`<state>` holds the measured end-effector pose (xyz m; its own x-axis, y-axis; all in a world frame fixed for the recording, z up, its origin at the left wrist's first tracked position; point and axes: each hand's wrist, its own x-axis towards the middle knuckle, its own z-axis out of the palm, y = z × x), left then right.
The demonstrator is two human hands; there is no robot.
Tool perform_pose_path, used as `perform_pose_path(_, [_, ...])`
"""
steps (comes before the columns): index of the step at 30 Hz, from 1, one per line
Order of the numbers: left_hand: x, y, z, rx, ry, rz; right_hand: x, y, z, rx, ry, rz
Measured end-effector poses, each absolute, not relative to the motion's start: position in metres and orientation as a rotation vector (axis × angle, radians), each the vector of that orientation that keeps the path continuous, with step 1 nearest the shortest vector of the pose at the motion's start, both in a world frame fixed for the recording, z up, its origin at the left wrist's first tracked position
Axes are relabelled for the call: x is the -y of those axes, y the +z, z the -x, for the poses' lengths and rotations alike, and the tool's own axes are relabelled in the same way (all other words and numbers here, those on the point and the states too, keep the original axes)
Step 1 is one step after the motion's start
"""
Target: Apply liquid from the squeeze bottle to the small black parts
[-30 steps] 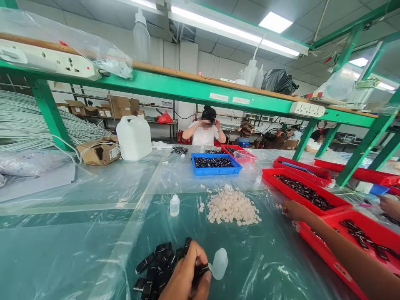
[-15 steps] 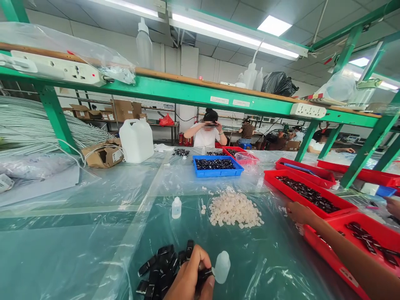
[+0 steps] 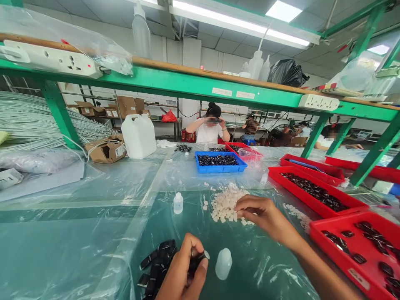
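Observation:
My left hand (image 3: 183,273) is at the bottom centre, fingers closed round a small black part (image 3: 196,258), right beside a heap of the same black parts (image 3: 156,266). My right hand (image 3: 262,214) reaches over the right side of a pile of small white pieces (image 3: 226,202), fingers curled down onto them; whether it holds one is hidden. A small white squeeze bottle (image 3: 223,263) stands just right of my left hand. Another small bottle (image 3: 178,203) stands left of the white pile.
Red trays (image 3: 315,204) of black parts line the right side, one at the near right (image 3: 343,266). A blue tray (image 3: 220,168) sits farther back, a white jug (image 3: 138,135) and a cardboard box (image 3: 106,151) at the left. A person sits across the table.
My right hand has swung left from the red tray's edge to the pile of white pieces. My left hand has stayed closed on the black part.

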<state>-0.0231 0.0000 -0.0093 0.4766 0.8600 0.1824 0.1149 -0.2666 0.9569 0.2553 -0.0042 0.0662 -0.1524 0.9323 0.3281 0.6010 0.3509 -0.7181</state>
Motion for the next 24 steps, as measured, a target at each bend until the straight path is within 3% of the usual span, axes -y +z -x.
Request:
perform_pose_path(5, [0.005, -0.002, 0.017, -0.864, 0.924, -1.701, 0.019, 0.054, -0.194, 1.761, 0.785, 1.071])
perform_pose_path(13, [0.014, -0.003, 0.018, -0.890, 0.952, -1.617, 0.032, 0.034, -0.187, 1.501, 0.969, 1.063])
perform_pose_path(24, [0.018, -0.013, 0.018, -0.843, 0.941, -1.591, 0.044, 0.021, -0.158, 1.771, 0.320, 0.993])
